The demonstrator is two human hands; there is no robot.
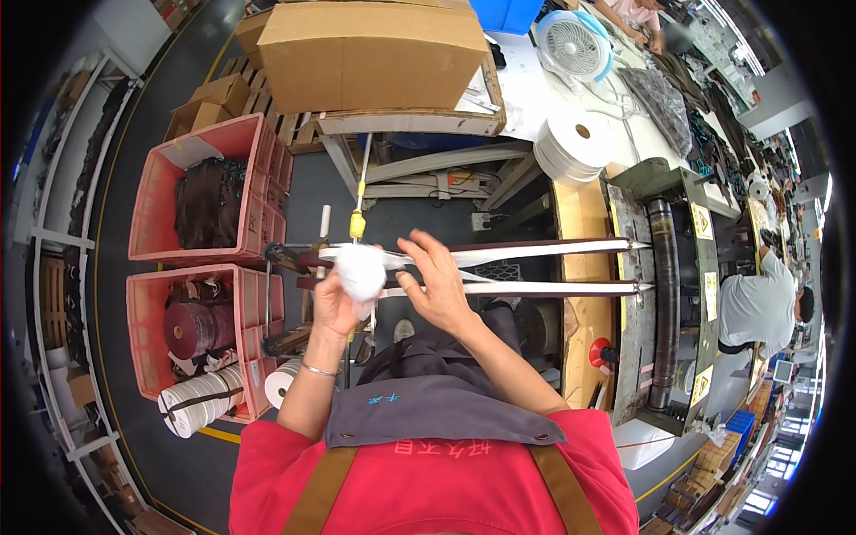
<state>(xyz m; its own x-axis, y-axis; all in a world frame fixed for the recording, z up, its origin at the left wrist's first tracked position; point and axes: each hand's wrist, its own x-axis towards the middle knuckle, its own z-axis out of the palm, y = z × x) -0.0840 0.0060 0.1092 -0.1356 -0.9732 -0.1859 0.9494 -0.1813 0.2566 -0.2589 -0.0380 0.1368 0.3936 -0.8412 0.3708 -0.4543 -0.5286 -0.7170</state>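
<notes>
My left hand (pixel 334 303) is closed around a white wad of cloth (pixel 361 270) and presses it against the upper white strip (pixel 544 251). My right hand (pixel 432 281) lies with spread fingers over the two white strips, its thumb on the lower white strip (pixel 535 288). Both strips run taut to the right, each backed by a dark brown band, into a grey machine with a dark roller (pixel 662 294). A thin rod with a yellow fitting (pixel 358 223) stands just above the cloth.
Two pink crates (pixel 201 192) hold dark material, a maroon roll (pixel 192 328) and white tape rolls (pixel 201 399) at my left. A large cardboard box (pixel 374 53), a white fan (pixel 573 45) and stacked white reels (pixel 575 143) lie ahead. Another person (pixel 762 308) sits at the right.
</notes>
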